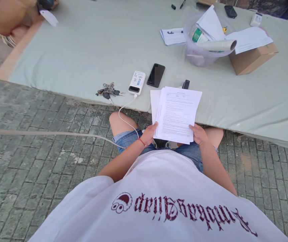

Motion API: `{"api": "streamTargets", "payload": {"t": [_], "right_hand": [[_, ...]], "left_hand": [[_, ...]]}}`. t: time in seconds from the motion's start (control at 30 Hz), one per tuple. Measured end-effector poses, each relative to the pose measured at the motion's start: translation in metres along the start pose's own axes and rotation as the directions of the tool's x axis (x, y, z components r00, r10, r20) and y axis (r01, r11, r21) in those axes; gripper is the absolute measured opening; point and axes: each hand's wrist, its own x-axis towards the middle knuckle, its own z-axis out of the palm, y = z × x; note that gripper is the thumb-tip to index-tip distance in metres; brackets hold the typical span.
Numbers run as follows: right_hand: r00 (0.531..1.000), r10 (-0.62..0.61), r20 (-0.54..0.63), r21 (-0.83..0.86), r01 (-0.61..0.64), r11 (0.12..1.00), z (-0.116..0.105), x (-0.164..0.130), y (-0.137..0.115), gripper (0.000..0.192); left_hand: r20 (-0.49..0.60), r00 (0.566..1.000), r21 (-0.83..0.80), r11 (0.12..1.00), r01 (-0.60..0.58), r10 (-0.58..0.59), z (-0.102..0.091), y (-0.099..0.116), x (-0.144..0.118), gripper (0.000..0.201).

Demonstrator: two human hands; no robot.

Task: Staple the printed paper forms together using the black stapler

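Note:
I hold a stack of printed white papers [176, 112] in front of me, its top resting over the near edge of the grey-green table [88, 50]. My left hand [149, 134] grips the stack's lower left corner, a red thread around its wrist. My right hand [198, 133] grips the lower right corner. Both thumbs lie on top of the sheets.
On the table lie a bunch of keys [109, 90], a white power bank [137, 82] with a white cable, a black phone [156, 75], a clear plastic tub [204, 47] with rolled paper, a cardboard box [252, 58] and loose sheets [173, 36]. Another person's arm [8, 16] is at the far left. Brick paving lies below.

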Motion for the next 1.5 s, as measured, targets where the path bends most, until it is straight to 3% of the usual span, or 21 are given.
{"api": "streamTargets", "payload": {"t": [0.13, 0.3, 0.43, 0.53, 0.63, 0.7, 0.77, 0.9, 1.07, 1.17, 1.23, 1.3, 1.43, 1.5], "right_hand": [[1.000, -0.016, 0.015, -0.045, 0.017, 0.999, 0.001, 0.001, 0.005, 0.061], [0.996, 0.053, 0.071, -0.098, -0.046, 0.994, -0.001, 0.007, 0.007, 0.061], [0.990, 0.069, 0.125, -0.029, -0.066, 0.997, 0.000, 0.019, -0.001, 0.061], [0.986, 0.082, 0.144, -0.019, -0.081, 0.997, 0.003, 0.032, 0.001, 0.064], [0.990, 0.069, 0.123, -0.079, -0.060, 0.995, 0.008, 0.038, 0.011, 0.064], [0.995, 0.029, 0.095, -0.122, -0.017, 0.992, 0.013, 0.036, 0.015, 0.060], [0.997, -0.045, 0.069, -0.156, 0.056, 0.986, 0.019, 0.031, 0.013, 0.057], [0.956, -0.292, 0.032, -0.216, 0.292, 0.932, 0.030, 0.025, -0.014, 0.054], [0.817, -0.576, -0.013, -0.318, 0.543, 0.777, 0.037, 0.030, -0.067, 0.064], [0.728, -0.685, -0.022, -0.333, 0.641, 0.692, 0.036, 0.034, -0.091, 0.068], [0.699, -0.715, -0.004, -0.305, 0.680, 0.667, 0.032, 0.035, -0.099, 0.070], [0.710, -0.704, 0.026, -0.280, 0.681, 0.676, 0.026, 0.035, -0.102, 0.074], [0.791, -0.604, 0.094, -0.318, 0.599, 0.735, 0.012, 0.034, -0.098, 0.079], [0.811, -0.576, 0.106, -0.326, 0.575, 0.750, 0.008, 0.034, -0.095, 0.079]], "left_hand": [[0.027, 0.999, 0.026, 0.999, -0.036, 0.036, 0.000, 0.000, -0.002, 0.069], [0.059, 0.997, 0.152, 0.986, -0.066, 0.058, -0.005, -0.002, -0.004, 0.067], [0.119, 0.993, 0.298, 0.954, -0.025, -0.011, -0.009, -0.003, -0.002, 0.064], [0.138, 0.989, 0.353, 0.930, -0.102, 0.056, -0.007, -0.001, 0.002, 0.066], [0.009, 0.969, 0.285, 0.928, -0.238, 0.246, -0.005, 0.006, 0.008, 0.070], [-0.142, 0.930, 0.251, 0.922, -0.297, 0.338, -0.003, 0.013, 0.013, 0.072], [-0.204, 0.896, 0.212, 0.911, -0.353, 0.395, 0.003, 0.025, 0.016, 0.074], [-0.077, 0.835, 0.123, 0.837, -0.534, 0.544, 0.027, 0.060, 0.024, 0.080], [0.060, 0.708, 0.119, 0.699, -0.705, 0.704, 0.068, 0.109, 0.041, 0.092], [0.127, 0.656, 0.133, 0.643, -0.755, 0.744, 0.082, 0.127, 0.056, 0.091], [0.175, 0.638, 0.137, 0.623, -0.770, 0.750, 0.084, 0.134, 0.066, 0.090], [0.206, 0.640, 0.134, 0.627, -0.768, 0.740, 0.082, 0.137, 0.076, 0.092], [0.248, 0.687, 0.111, 0.684, -0.721, 0.683, 0.069, 0.138, 0.093, 0.091], [0.299, 0.704, 0.105, 0.711, -0.696, 0.644, 0.063, 0.137, 0.098, 0.088]]}}
